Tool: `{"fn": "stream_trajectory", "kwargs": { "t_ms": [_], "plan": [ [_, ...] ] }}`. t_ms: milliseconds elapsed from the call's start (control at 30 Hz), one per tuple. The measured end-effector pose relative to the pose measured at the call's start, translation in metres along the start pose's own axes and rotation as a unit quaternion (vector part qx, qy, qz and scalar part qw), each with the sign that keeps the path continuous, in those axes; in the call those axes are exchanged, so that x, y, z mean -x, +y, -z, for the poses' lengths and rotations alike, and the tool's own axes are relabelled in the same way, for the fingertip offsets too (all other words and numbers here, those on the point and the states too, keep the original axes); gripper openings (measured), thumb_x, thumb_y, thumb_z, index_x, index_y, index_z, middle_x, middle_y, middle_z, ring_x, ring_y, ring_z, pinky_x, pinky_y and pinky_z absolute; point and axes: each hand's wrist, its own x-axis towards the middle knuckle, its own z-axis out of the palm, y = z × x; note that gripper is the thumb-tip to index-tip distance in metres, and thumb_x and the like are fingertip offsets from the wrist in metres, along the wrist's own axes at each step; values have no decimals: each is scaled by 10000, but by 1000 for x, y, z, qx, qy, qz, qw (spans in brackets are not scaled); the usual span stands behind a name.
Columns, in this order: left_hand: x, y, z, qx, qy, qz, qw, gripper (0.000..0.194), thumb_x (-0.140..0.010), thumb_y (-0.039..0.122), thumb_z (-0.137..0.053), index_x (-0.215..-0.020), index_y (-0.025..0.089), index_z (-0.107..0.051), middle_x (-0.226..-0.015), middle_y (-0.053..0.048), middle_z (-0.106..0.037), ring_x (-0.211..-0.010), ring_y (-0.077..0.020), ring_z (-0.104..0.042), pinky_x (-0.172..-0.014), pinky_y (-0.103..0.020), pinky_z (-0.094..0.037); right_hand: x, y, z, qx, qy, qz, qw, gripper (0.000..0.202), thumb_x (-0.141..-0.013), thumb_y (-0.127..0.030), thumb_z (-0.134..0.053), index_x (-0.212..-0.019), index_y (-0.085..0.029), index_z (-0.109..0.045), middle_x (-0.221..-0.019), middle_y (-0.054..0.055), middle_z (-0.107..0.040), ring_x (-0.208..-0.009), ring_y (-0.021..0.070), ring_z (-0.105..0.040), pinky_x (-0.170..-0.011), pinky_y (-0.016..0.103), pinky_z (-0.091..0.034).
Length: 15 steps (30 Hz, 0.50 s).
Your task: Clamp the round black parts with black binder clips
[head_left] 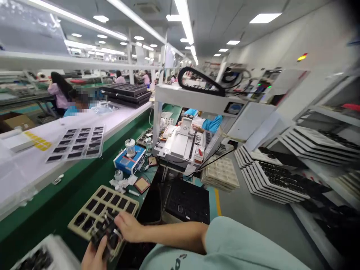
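Observation:
Over a beige compartment tray (pixel 73 224), a dark assembly with shiny metal bits (pixel 105 227) is gripped between my two hands; its exact kind is too blurred to tell. My left hand (pixel 97 255) holds it from the near side, thumb pressed along its edge. From the right, my right hand (pixel 128 226) closes on its upper right corner with bent fingers. Flat black square pieces (pixel 100 208) sit in the tray's pockets, and the held assembly covers part of the tray's near end.
A white container of small dark parts (pixel 60 249) stands at lower left. Beyond the tray are a blue box (pixel 129 159), crumpled tissue (pixel 123 183) and a bottle (pixel 149 145). A white machine frame (pixel 197 95) spans the line, a co-worker's arms (pixel 210 124) behind it. Stacked trays (pixel 272 183) stand right.

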Motion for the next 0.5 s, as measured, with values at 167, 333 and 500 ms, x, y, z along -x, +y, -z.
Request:
{"fn": "stream_trajectory", "kwargs": {
  "t_ms": [167,333,500],
  "plan": [
    [18,1,-42,148,-10,-21,989,429,-604,251,-844,-993,226,-666,-1048,-37,-754,-1058,-258,-690,-983,-390,-545,14,6,15,-45,39,15,998,253,-997,-346,-373,-795,-234,-476,-747,-8,-555,-741,156,-533,-724,270,-453],
    [19,-10,-44,167,14,-12,986,355,-670,251,-838,-972,240,-654,-1109,-73,-739,-1082,-299,-671,-905,-424,-558,23,23,22,-83,-14,33,996,325,-960,-516,-416,-931,-219,-544,-744,-13,-578,-650,153,-559,-625,270,-469],
    [25,-23,-43,197,95,-7,976,400,-593,264,-878,-917,178,-659,-1057,-106,-745,-1009,-283,-676,-871,-392,-534,32,32,27,-142,-182,-15,973,406,-850,-575,-587,-990,-196,-548,-795,21,-655,-675,163,-614,-602,273,-498]
  ]
}}
